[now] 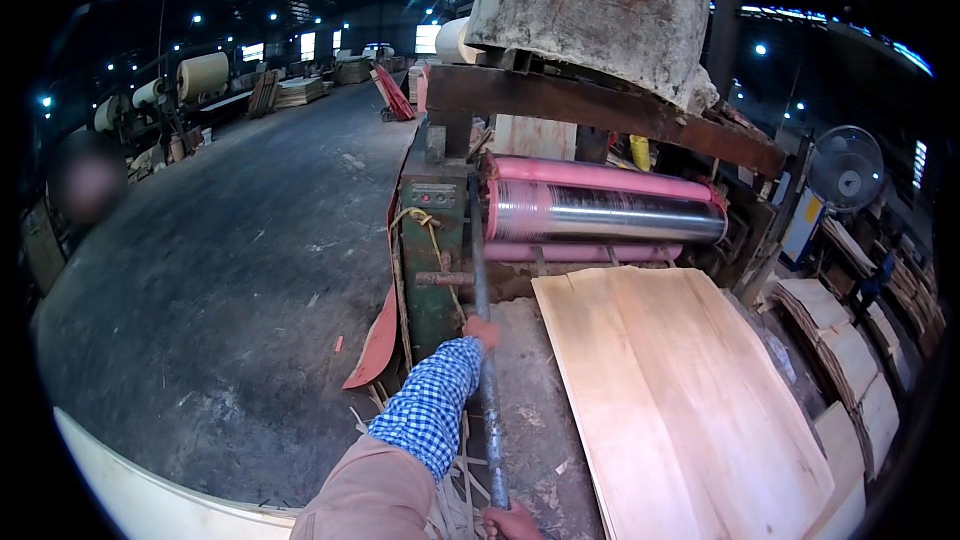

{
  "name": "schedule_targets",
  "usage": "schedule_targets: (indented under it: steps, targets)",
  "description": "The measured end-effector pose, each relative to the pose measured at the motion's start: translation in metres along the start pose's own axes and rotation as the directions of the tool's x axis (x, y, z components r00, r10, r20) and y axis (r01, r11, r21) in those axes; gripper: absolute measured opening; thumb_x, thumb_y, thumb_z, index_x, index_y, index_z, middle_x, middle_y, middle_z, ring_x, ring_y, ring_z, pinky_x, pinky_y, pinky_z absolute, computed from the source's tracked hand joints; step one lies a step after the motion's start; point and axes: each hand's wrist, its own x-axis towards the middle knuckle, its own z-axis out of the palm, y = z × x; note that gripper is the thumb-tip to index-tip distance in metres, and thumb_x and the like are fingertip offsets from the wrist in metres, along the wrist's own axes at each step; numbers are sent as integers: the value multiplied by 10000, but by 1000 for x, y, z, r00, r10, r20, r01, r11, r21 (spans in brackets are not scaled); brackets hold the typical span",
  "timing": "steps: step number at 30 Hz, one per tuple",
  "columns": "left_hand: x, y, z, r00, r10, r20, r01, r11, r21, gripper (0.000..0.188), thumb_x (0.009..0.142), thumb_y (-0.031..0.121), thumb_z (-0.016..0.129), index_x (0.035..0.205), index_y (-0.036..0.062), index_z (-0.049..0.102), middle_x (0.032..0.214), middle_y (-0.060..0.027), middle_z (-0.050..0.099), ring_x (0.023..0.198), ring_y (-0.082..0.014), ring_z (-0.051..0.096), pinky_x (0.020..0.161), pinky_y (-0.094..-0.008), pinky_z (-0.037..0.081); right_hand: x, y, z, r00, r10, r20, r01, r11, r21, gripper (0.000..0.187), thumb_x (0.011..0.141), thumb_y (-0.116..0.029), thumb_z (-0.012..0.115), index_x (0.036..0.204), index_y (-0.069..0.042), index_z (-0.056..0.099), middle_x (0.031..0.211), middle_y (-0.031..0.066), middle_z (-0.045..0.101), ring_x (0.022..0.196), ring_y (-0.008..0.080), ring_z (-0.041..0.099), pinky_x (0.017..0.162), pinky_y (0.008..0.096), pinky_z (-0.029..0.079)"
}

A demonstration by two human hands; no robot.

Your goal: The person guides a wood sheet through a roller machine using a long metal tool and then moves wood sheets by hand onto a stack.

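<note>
Our left hand (481, 332) is closed around a long metal bar (487, 390), partway along its length, with a blue checked sleeve (430, 405) behind it. Our right hand (512, 522) grips the bar's near end, partly cut off by the lower edge of the view. From the upper grip the bar runs on ahead, its far end beside the left end of the pink rollers (600, 177) and the shiny metal roller (610, 215).

Just left of and beyond that grip stands the green control cabinet (430, 260), so we have little side room there; past it, the wide concrete floor (230, 270) lies open. To the right of the grip, a strip of bare grey surface (525, 390) separates the bar from the left edge of the pale veneer sheets (690, 400). Their far edge lies near the rollers, and their right edge slants out toward further veneer stacks (850, 365). Well ahead and to the right of our hands is a round fan (847, 168).
</note>
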Motion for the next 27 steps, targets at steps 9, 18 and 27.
schedule_targets:
  steps: [9,18,27]
  targets:
    - [-7,10,-5,999,22,35,-22,1000,-3,336,730,190,609,983,-31,618,1050,-233,608,1022,-351,578,889,-398,459,11,18,-11,997,-77,15,75,992,105,271,847,-223,556,608,-101,518,499,-15,467,372,72,381,334,217,255]
    - [-16,0,-2,997,58,-50,-53,993,102,372,743,185,590,1050,-25,589,1108,-239,580,1059,-371,549,904,-402,448,-35,-15,14,991,93,-93,-94,996,-8,271,848,-229,535,597,-126,523,474,-33,436,369,59,348,340,219,231]
    - [8,-4,-2,986,142,-88,-126,978,165,291,729,122,589,929,-89,606,854,-213,652,813,-317,652,724,-382,520,-17,-8,15,998,57,-32,-53,992,119,227,857,-217,514,645,-135,519,508,-36,442,371,55,345,331,202,231]
